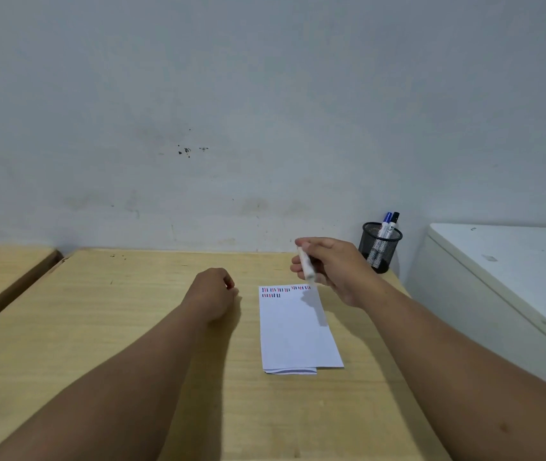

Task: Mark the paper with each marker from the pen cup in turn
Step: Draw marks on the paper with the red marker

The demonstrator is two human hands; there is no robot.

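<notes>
A white sheet of paper (295, 331) lies on the wooden table (125, 327), with short red, blue and black strokes along its top edge. My right hand (331, 264) hovers above the paper's top right corner, shut on a white marker (306, 263) that points down and is blurred. My left hand (213, 292) rests on the table left of the paper, fingers curled; a small red thing shows at its fingertips, too small to identify. A black mesh pen cup (379, 249) stands at the back right holding a blue-capped marker (385, 222) and a black-capped marker (393, 221).
A grey wall (265, 128) rises right behind the table. A white cabinet or appliance (504, 271) stands close to the table's right edge. A second wooden surface (2, 274) sits to the left across a narrow gap.
</notes>
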